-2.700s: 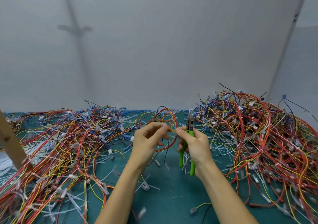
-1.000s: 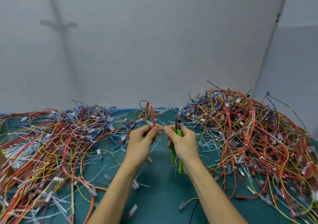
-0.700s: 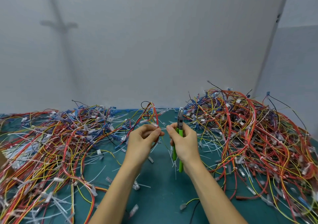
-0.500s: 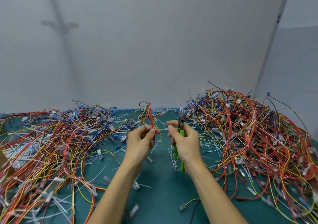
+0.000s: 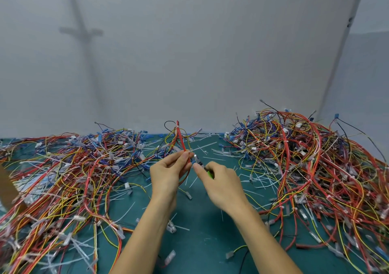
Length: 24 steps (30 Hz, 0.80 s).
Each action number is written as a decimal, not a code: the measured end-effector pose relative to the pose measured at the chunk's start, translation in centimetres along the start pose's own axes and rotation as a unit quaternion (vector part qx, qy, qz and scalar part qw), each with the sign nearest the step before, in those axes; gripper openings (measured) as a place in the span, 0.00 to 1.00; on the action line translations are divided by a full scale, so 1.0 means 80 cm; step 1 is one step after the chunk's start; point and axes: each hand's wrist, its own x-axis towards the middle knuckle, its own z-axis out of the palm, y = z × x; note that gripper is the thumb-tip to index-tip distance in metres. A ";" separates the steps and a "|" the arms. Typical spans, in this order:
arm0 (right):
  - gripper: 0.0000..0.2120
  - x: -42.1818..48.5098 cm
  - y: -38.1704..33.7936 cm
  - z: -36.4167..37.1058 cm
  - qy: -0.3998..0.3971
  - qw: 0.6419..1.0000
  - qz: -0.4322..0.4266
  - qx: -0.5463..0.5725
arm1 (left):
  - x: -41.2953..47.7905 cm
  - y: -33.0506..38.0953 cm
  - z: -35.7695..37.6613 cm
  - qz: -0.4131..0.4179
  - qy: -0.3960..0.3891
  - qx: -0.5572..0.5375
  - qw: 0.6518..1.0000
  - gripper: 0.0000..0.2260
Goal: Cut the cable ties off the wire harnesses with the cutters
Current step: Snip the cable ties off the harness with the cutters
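My left hand (image 5: 168, 173) pinches a red-and-yellow wire harness (image 5: 180, 138) between thumb and fingers and holds it upright above the green mat. A white cable tie (image 5: 178, 128) wraps the harness near its top. My right hand (image 5: 221, 182) grips the green-handled cutters (image 5: 200, 164). Their metal jaws point up-left and sit right beside the harness at my left fingertips. The handles are mostly hidden inside my right hand.
A flat spread of tied harnesses (image 5: 69, 172) covers the left of the green mat (image 5: 200, 238). A taller tangled heap (image 5: 311, 157) fills the right. Cut white tie ends (image 5: 212, 147) litter the middle. A grey wall (image 5: 189, 52) stands behind.
My right hand tipped the cutters from upright over to the left, bringing the jaws to the harness. My left hand keeps holding the harness upright.
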 end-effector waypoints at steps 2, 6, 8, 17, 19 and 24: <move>0.25 -0.002 0.000 0.003 -0.003 1.000 -0.008 -0.026 | 0.000 -0.001 0.000 -0.003 -0.007 0.003 1.000 0.06; 0.25 -0.003 0.001 0.002 0.015 1.000 -0.018 -0.020 | 0.000 -0.002 0.001 -0.005 -0.012 0.008 1.000 0.06; 0.25 -0.003 0.001 0.002 0.023 0.999 -0.027 -0.015 | -0.001 -0.002 0.001 -0.006 -0.016 0.007 1.000 0.05; 0.25 -0.003 0.003 0.002 0.035 0.998 -0.041 -0.015 | -0.006 0.002 0.004 -0.010 -0.035 0.012 0.999 0.03; 0.26 -0.003 0.003 0.002 0.035 0.998 -0.040 -0.014 | -0.007 0.002 0.004 -0.013 -0.035 0.012 0.999 0.03; 0.26 -0.002 0.003 -0.001 0.022 0.999 -0.036 -0.003 | -0.008 0.004 0.004 -0.021 -0.039 0.016 0.999 0.04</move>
